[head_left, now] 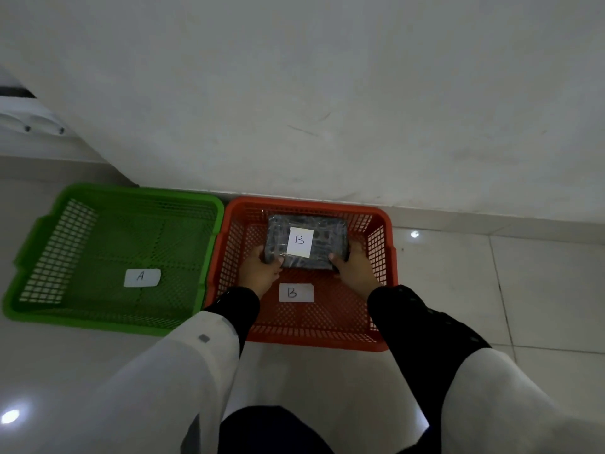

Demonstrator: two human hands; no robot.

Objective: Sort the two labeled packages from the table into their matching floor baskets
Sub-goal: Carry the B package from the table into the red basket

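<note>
Package B (307, 241) inside red basket B (386, 257), both hands' (260, 271) (352, 268) grip clamped on it; green basket A (39, 244) empty.

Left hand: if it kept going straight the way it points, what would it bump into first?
The left hand already grips the package marked B. Pushed on, it would probably meet the red basket's far wall, though depth is unclear.
</note>
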